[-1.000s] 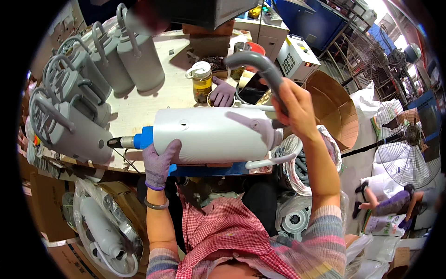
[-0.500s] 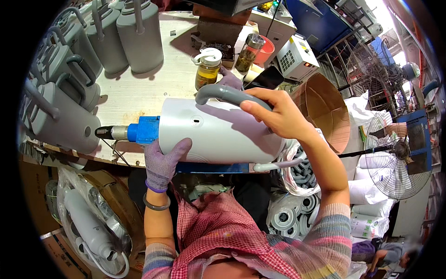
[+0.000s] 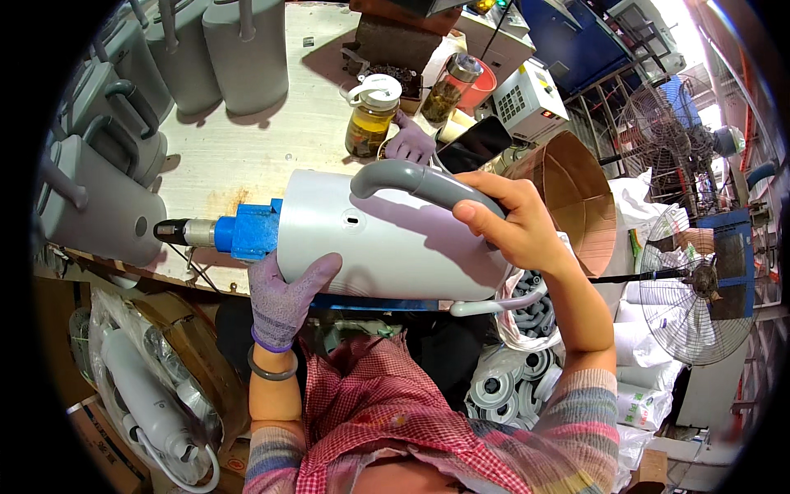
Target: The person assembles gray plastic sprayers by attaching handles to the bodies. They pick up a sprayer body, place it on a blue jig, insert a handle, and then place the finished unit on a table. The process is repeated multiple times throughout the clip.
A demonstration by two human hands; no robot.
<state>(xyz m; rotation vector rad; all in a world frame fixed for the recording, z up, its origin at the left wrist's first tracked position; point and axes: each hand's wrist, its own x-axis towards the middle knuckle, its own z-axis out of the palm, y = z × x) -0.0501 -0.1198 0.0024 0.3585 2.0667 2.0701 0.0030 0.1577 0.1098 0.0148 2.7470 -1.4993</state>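
Observation:
A pale grey plastic jug shell (image 3: 387,255) lies on its side across the bench, its wide end to the left. It has a dark grey curved handle (image 3: 411,181) on top and a thin pale carrying handle (image 3: 494,306) at its right end. My left hand (image 3: 288,292), in a purple-grey glove, grips the rim of the wide end, thumb on the outer wall and fingers hidden. My bare right hand (image 3: 514,218) is wrapped round the right part of the dark handle. A blue block fixture (image 3: 257,230) with a metal connector shows at the shell's left end.
Several grey jugs (image 3: 247,62) stand on the bench at left. Behind the shell are a loose glove (image 3: 409,142), a jar of yellow liquid (image 3: 370,119), a glass bottle (image 3: 451,89) and a phone (image 3: 476,144). A cardboard drum (image 3: 568,198) and fan (image 3: 695,284) stand at right.
The view has shifted slightly, and the dark handle now sits a little further right and lower. Both hands keep their hold on the jug shell. More of the loose glove shows.

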